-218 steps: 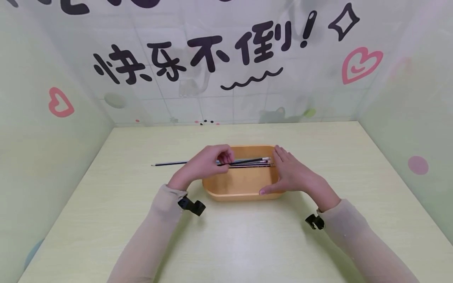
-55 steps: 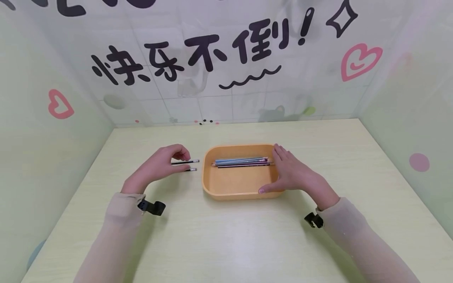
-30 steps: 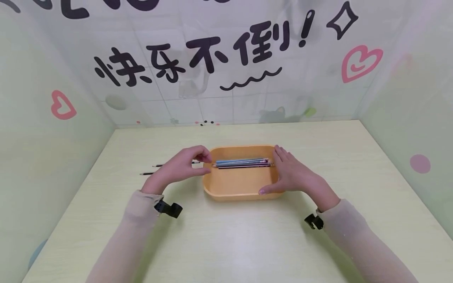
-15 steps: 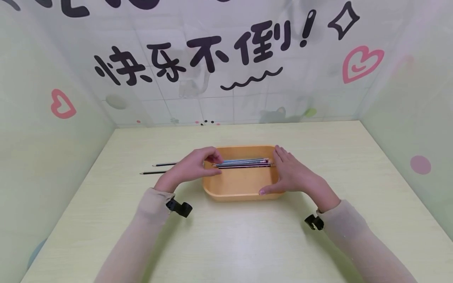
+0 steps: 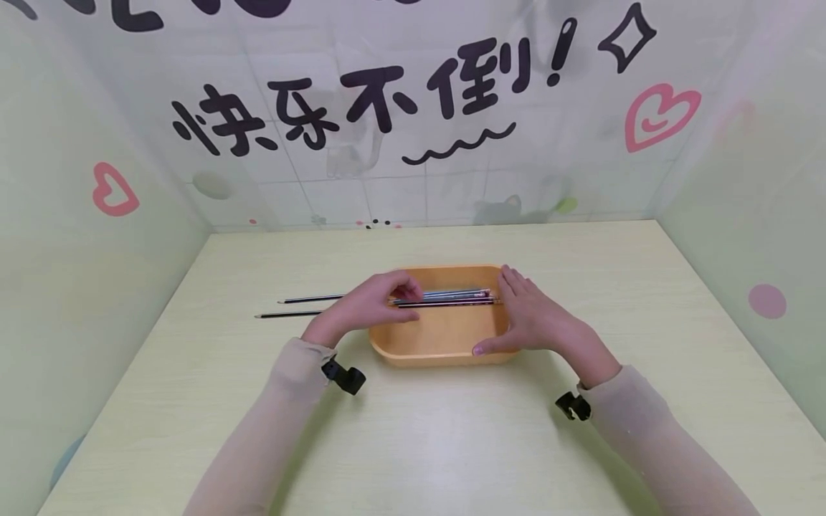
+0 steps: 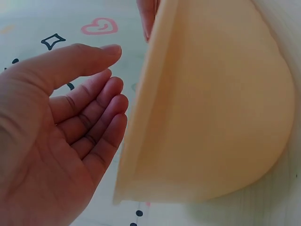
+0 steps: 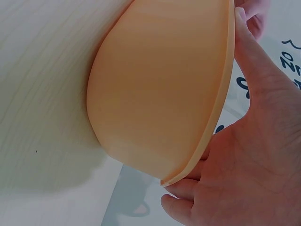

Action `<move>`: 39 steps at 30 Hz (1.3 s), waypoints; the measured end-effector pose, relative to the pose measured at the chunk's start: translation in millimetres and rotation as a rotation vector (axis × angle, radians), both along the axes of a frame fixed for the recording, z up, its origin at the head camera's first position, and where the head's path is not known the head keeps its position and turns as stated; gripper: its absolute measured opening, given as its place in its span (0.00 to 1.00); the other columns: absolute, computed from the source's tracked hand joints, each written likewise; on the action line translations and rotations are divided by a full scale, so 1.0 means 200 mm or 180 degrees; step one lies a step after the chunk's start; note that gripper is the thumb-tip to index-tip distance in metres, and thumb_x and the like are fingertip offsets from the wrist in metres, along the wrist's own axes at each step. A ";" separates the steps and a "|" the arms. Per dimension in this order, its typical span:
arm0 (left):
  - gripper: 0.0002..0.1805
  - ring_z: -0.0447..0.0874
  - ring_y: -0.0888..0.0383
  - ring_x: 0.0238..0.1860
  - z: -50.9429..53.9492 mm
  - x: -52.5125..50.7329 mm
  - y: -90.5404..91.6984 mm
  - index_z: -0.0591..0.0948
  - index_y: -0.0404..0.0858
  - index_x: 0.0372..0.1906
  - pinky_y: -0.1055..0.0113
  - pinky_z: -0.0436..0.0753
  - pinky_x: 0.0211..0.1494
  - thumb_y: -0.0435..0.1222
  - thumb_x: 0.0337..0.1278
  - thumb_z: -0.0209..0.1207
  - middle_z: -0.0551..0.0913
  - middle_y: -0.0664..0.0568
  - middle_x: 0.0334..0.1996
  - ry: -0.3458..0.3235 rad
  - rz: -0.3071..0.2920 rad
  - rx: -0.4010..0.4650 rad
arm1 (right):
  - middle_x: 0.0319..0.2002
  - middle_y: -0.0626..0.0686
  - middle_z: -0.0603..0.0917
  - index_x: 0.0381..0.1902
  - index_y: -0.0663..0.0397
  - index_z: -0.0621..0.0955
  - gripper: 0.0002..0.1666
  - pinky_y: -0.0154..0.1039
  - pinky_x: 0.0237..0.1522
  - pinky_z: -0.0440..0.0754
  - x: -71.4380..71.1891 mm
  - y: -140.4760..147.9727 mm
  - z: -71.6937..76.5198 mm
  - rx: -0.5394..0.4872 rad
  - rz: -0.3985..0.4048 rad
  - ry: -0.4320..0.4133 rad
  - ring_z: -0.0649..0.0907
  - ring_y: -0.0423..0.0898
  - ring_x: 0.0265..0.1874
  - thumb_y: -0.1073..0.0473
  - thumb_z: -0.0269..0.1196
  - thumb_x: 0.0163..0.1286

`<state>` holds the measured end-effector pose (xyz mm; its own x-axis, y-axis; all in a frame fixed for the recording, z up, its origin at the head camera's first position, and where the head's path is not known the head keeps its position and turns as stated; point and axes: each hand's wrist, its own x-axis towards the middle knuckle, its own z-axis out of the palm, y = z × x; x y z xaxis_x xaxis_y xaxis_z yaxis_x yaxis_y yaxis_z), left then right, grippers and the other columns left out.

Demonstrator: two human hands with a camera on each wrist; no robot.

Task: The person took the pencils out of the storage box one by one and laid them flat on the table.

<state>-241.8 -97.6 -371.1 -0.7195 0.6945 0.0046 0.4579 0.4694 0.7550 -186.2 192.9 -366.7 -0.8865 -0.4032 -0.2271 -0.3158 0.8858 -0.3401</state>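
Note:
An orange tray [image 5: 445, 360] stands on the table with several pencils [image 5: 452, 304], blue and dark, lying lengthwise in its back half. Over the tray's left part is the left hand [image 5: 364, 301], thumb and fingers apart around the pencils' left ends; no grip on them shows. The left wrist view shows that hand [image 6: 70, 127] loosely curved beside the tray wall [image 6: 211, 103]. At the tray's right end rests the right hand [image 5: 535, 315], fingers spread along the rim, also seen in the right wrist view [image 7: 254, 141]. Two dark pencils [image 5: 287, 314] lie on the table left of the tray, partly hidden behind the left hand.
The pale wooden table [image 5: 452, 444] is bounded by a printed back wall [image 5: 387, 201] and side walls at left and right. A black band with a clip sits on each wrist.
After drawing dark pencils out of the tray to the left, the left hand has let go of them and moved right, back over the tray. The right hand has stayed at the rim.

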 end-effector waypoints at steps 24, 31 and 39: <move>0.15 0.83 0.48 0.51 -0.07 -0.04 0.14 0.79 0.31 0.49 0.58 0.81 0.61 0.32 0.58 0.66 0.85 0.40 0.47 -0.0003 -0.0182 -0.0253 | 0.79 0.69 0.39 0.76 0.74 0.45 0.81 0.60 0.78 0.44 0.01 0.01 0.00 -0.0018 -0.0021 0.0027 0.42 0.65 0.79 0.22 0.68 0.48; 0.16 0.82 0.54 0.50 -0.08 -0.05 0.17 0.80 0.33 0.50 0.62 0.81 0.60 0.34 0.58 0.67 0.85 0.44 0.48 -0.0035 -0.0120 -0.0432 | 0.79 0.69 0.39 0.76 0.74 0.45 0.82 0.60 0.79 0.45 0.00 0.01 -0.01 -0.0013 -0.0032 0.0024 0.42 0.64 0.79 0.22 0.68 0.47; 0.18 0.81 0.51 0.54 -0.12 -0.06 0.21 0.79 0.35 0.52 0.60 0.79 0.64 0.34 0.57 0.68 0.83 0.47 0.51 -0.0012 0.0025 -0.0601 | 0.79 0.69 0.40 0.76 0.75 0.45 0.81 0.60 0.79 0.45 0.00 0.01 -0.01 -0.0034 -0.0003 0.0051 0.42 0.64 0.79 0.22 0.69 0.48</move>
<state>-254.3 -56.4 -395.8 -0.7246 0.6772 -0.1281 0.4511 0.6065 0.6547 -186.2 194.5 -369.0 -0.8903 -0.4047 -0.2085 -0.3205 0.8825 -0.3443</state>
